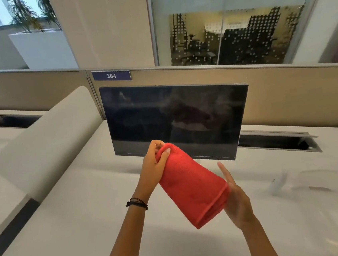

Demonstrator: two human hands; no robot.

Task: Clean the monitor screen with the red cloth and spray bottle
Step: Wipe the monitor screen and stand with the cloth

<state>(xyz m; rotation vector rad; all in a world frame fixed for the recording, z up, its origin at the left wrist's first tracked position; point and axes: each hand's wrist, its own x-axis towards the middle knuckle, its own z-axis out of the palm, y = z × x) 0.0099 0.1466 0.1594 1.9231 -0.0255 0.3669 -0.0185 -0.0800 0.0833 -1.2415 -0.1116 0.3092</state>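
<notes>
A dark, switched-off monitor (pixel 175 116) stands on the pale desk (pixel 79 220) against the partition. In front of its lower edge I hold a folded red cloth (pixel 193 185) above the desk. My left hand (pixel 154 167) pinches the cloth's upper end between thumb and fingers. My right hand (pixel 236 200) lies flat against the cloth's lower right side, fingers stretched out, supporting it. A clear spray bottle (pixel 278 181) stands on the desk to the right, blurred and faint.
An open cable hatch (pixel 278 143) sits in the desk behind the monitor at the right. A curved beige divider (pixel 47 144) runs along the left. A beige partition with a "384" label (pixel 111 75) backs the desk. Clear plastic sheeting (pixel 329 215) covers the desk's right part.
</notes>
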